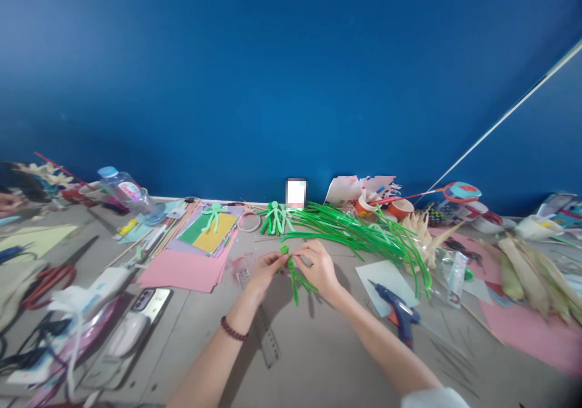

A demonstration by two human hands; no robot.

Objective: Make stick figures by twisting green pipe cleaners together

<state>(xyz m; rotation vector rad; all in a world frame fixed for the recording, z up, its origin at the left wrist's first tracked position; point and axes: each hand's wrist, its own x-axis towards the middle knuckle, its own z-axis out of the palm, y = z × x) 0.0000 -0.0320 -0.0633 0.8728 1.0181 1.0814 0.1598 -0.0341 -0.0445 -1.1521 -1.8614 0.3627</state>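
Between my two hands is a bright green pipe-cleaner figure (pixel 291 271), with a coiled head at the top and legs hanging down. My left hand (pixel 267 270) pinches its upper part from the left. From the right, the fingertips of my right hand (pixel 319 265) grip it just below the head. Under my left wrist a metal ruler (pixel 267 341) lies slanted on the table. Beyond my hands stand finished-looking green pipe-cleaner figures (pixel 275 217). Loose green pipe cleaners (pixel 359 232) spread in a long bundle to their right.
A blue hot glue gun (pixel 396 311) rests partly on white paper (pixel 370 273) at right. Corn husks (pixel 522 277) lie farther right. On the left are coloured sheets (pixel 182 268), a phone (pixel 130 335), red-handled scissors (pixel 50 284) and a bottle (pixel 127 193). A blue partition (pixel 291 93) borders the back.
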